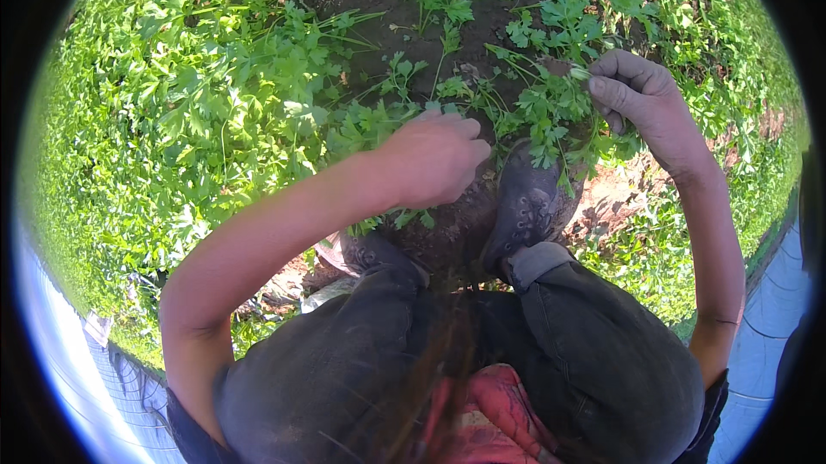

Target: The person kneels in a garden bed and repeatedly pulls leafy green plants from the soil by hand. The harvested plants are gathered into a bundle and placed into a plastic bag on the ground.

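Observation:
Between thumb and fingers, my right hand (635, 93) pinches the pale stem base of an uprooted leafy plant (579, 72), parsley or celery by its cut leaves. Brownish roots show beside the fingertips. Green leaves (548, 105) hang below that hand, just above my shoe; which of them belong to the held plant is unclear. My left hand (442, 154) is low over the soil in front of my feet, its back turned up and its fingers curled downward. Leaves (361, 125) lie close against it, and its fingertips are hidden, so whether it grips anything cannot be told.
I crouch with dark laced shoes (526, 199) on the ground. Bare dark soil (413, 38) runs ahead between dense leafy plants on the left (213, 83) and right (697, 18). Pale sheeting (768, 328) borders the bed at both lower sides.

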